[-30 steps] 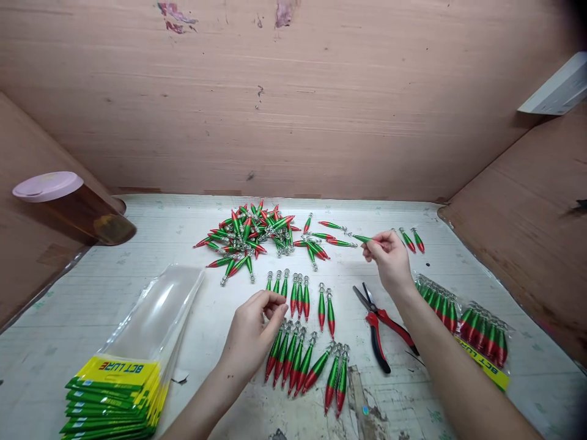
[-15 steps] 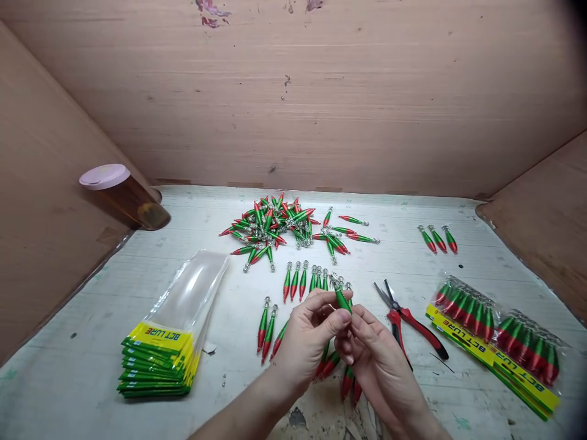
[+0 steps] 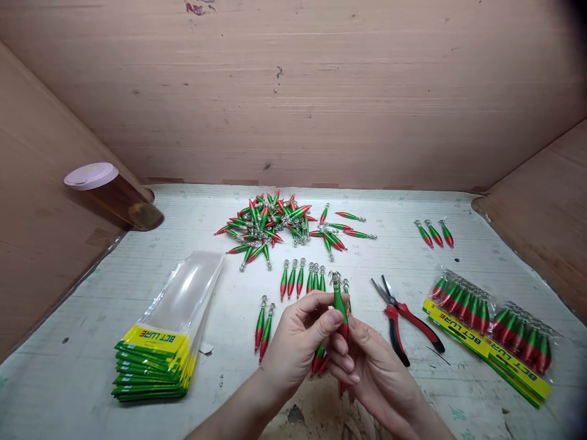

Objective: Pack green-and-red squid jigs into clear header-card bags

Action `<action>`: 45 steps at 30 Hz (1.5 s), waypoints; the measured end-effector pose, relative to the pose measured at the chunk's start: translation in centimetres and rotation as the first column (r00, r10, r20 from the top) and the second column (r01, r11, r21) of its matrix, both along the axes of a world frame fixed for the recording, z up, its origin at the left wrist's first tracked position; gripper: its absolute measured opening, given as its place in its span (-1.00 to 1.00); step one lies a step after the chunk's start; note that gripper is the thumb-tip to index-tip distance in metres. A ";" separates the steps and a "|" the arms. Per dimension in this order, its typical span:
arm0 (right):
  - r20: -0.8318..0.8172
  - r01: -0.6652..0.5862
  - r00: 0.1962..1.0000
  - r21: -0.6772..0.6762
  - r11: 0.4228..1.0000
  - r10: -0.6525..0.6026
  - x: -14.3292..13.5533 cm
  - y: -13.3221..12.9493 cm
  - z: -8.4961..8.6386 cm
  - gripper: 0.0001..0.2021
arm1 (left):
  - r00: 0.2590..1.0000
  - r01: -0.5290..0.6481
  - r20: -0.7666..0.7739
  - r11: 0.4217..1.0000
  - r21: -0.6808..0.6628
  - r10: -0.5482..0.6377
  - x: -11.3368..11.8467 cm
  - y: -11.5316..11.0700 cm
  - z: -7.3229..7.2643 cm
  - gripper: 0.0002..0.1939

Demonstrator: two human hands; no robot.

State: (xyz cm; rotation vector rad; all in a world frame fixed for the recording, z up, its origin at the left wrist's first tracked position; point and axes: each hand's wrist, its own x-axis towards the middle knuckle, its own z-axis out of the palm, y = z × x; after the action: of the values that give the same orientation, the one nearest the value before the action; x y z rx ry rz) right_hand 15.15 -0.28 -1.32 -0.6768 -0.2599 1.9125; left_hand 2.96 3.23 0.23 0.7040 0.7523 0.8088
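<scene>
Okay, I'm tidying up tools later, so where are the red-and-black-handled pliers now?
In the head view, the red-and-black-handled metal pliers lie right of the right hand, left of the filled lure packs.

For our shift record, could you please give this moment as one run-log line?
left hand, right hand: on one red-green squid jig; pliers: lying open; jig pile: far side; filled packs: right

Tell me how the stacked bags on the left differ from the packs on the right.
The stacked bags look empty and flat, while the packs bulge with green-and-red lures. The stacked bags form a thick pile; the packs lie partly side by side. Both have clear plastic and yellow BCT LURE headers.
</scene>
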 end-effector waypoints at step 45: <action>0.167 -0.036 0.986 0.153 0.988 0.010 -0.4 -1.1 -0.3 -0.77 | 0.994 -0.045 -0.097 0.999 0.028 0.048 -1.0 0.1 0.9 -0.68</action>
State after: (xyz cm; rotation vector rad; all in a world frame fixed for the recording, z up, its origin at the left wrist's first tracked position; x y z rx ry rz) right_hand 14.72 -1.42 -1.59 -0.7312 -0.5188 1.8380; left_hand 1.94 3.35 1.11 0.7556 0.8502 0.8325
